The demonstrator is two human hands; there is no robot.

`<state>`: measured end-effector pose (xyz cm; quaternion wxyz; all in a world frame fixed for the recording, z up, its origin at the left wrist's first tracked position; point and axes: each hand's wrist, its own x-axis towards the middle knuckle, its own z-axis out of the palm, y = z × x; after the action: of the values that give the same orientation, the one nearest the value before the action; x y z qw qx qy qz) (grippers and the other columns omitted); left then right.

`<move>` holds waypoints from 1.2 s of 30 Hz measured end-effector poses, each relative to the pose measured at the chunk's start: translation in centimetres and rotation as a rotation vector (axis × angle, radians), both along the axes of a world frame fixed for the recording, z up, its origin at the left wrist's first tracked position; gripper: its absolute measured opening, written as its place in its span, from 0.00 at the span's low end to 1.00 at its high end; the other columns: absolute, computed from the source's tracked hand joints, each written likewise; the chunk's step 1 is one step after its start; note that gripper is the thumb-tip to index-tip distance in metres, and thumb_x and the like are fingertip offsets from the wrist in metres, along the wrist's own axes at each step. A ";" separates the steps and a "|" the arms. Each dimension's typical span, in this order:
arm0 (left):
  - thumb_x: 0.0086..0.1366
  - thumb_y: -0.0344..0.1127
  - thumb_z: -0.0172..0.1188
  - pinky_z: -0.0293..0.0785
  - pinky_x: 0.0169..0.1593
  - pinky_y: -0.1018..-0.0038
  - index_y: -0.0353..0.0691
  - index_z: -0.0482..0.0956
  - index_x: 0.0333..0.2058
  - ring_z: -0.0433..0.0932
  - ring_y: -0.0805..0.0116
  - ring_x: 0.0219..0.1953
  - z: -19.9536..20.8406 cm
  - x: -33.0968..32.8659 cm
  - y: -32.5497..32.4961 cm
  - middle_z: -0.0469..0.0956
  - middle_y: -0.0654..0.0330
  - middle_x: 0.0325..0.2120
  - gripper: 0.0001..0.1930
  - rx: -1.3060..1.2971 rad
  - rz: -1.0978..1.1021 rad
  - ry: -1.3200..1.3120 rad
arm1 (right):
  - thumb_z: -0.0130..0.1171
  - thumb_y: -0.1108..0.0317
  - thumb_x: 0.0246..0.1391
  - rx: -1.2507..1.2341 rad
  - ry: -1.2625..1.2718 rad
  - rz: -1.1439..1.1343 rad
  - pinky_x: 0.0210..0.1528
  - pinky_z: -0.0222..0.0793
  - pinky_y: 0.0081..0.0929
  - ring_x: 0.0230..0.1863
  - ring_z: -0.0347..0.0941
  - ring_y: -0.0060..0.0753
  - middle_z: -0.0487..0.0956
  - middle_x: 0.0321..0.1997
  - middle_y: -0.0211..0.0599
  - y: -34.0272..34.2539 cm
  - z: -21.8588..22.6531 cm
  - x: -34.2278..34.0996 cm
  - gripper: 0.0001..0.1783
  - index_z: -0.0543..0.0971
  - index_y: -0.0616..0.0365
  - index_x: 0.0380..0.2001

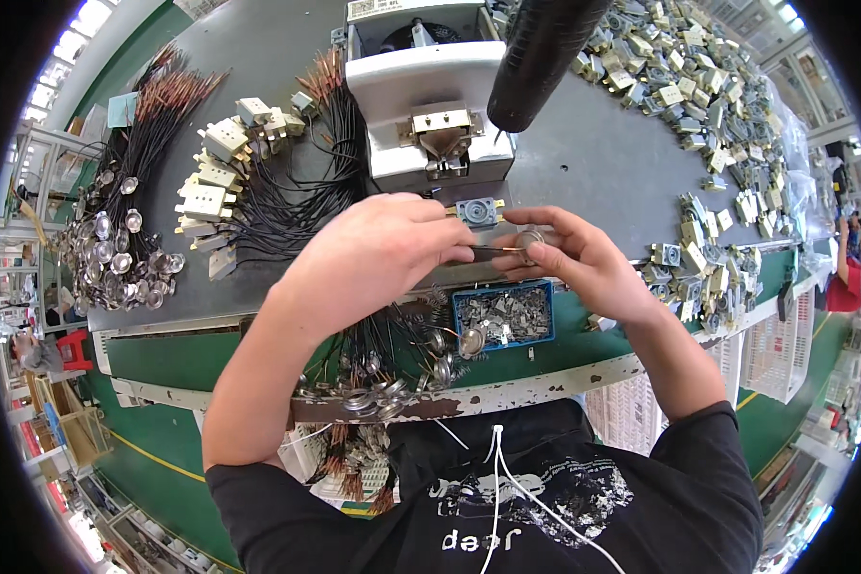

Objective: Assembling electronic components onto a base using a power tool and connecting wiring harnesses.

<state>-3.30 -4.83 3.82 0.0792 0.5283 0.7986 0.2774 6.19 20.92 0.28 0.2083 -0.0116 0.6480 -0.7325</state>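
My right hand [588, 263] pinches a small round metal cap [529, 239] between thumb and fingers. A thin dark wire [493, 250] with a coppery end runs from the cap toward my left hand [387, 244]. The left fingers are closed around that wire, their tips partly hidden by the back of the hand. Just beyond both hands lies a grey and beige switch block [475, 212] with brass tabs. It sits in front of a white bench machine [421, 75] with a metal tool head [445, 143].
A blue tray [503, 341] of small metal clips stands on the near ledge. Black wires with metal caps [373, 387] hang beside it. More wires [306, 206] with switch blocks lie left; a heap of blocks [679, 91] covers the right. A black cylinder [545, 62] overhangs the bench.
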 end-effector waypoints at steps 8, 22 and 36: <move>0.62 0.28 0.62 0.77 0.39 0.57 0.39 0.79 0.37 0.80 0.51 0.35 0.1 -0.3 -0.6 0.79 0.54 0.29 0.05 0.091 0.025 -0.012 | 0.47 0.62 0.76 -0.205 -0.108 0.023 0.67 0.73 0.38 0.65 0.75 0.43 0.74 0.66 0.52 -0.8 -0.1 -0.5 0.27 0.62 0.66 0.70; 0.63 0.32 0.65 0.77 0.39 0.60 0.39 0.81 0.38 0.81 0.53 0.34 -0.9 1.2 0.5 0.81 0.54 0.28 0.06 0.128 0.114 -0.021 | 0.49 0.70 0.74 0.350 0.296 -0.320 0.59 0.75 0.33 0.54 0.80 0.34 0.82 0.55 0.47 -2.1 -0.1 0.5 0.20 0.70 0.67 0.64; 0.58 0.32 0.63 0.75 0.42 0.67 0.42 0.77 0.35 0.78 0.64 0.37 -1.8 1.2 -0.6 0.75 0.62 0.30 0.07 0.034 0.055 0.358 | 0.58 0.70 0.68 0.380 0.130 0.150 0.47 0.74 0.24 0.41 0.76 0.20 0.82 0.41 0.32 -2.2 3.4 -2.7 0.16 0.78 0.64 0.56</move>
<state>-2.09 -5.45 2.02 -0.0808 0.5484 0.8093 0.1943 3.51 18.77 3.71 0.2184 -0.0674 0.7839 -0.5772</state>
